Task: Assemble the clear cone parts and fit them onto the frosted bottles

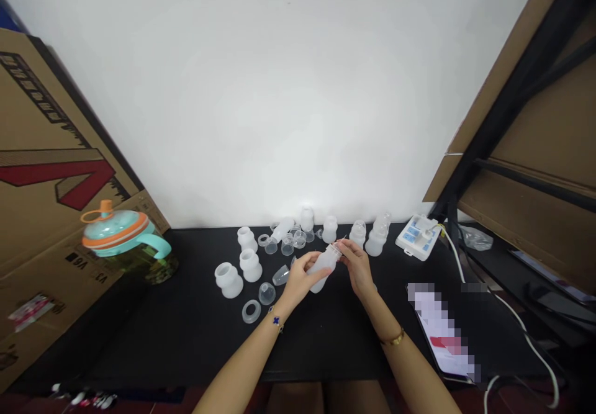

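My left hand (305,277) is closed around a frosted white baby bottle (322,270), which tilts with its neck up and to the right. Fingers of my right hand (354,265) pinch at the bottle's neck, where a thin pale piece sticks up; its kind is too small to make out. To the left stand open white bottles (229,280), near a clear ring (251,311) and a clear dome cap (267,293). Another clear cap (280,275) lies beside my left hand. Behind are several loose caps and rings (287,244). Bottles with clear tops (376,239) stand at the right.
A large turquoise and orange jug (125,240) stands left, against a cardboard box (56,153). On the right are a white case with blue labels (418,238), a phone (442,333) with a blurred screen and a white cable (516,318). A white wall backs the black table (186,333).
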{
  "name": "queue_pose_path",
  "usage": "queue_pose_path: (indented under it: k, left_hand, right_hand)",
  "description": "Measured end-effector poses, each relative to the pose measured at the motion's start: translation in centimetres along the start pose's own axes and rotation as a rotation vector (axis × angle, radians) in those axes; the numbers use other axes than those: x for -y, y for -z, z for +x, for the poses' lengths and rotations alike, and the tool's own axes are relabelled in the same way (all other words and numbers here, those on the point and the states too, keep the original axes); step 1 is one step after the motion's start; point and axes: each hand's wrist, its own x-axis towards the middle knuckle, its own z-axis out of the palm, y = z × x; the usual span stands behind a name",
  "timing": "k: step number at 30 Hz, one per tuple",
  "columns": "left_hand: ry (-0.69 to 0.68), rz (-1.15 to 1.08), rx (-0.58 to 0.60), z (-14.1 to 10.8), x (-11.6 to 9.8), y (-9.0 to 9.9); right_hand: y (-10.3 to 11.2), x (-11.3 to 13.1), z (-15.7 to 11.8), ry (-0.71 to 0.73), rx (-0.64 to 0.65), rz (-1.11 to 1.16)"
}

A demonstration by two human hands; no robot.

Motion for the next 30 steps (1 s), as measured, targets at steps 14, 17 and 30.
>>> queue_pose_path:
  k: [14,17,30]
  left_hand:
    - [-0.022,0.003,0.006,-0.1,0.1,-0.3]
    - [-0.003,-0.07,0.024,0.1,0.4,-0.2]
    - [0.06,-0.208,0.049,0.4,0.6,0.0]
  right_hand:
    - [-0.2,0.2,-0.1,-0.014,0.026,0.012]
    - [-0.3,0.6,-0.1,-0.072,0.044,0.048]
    - [0.2,0.6,0.0,-0.066,0.159,0.05]
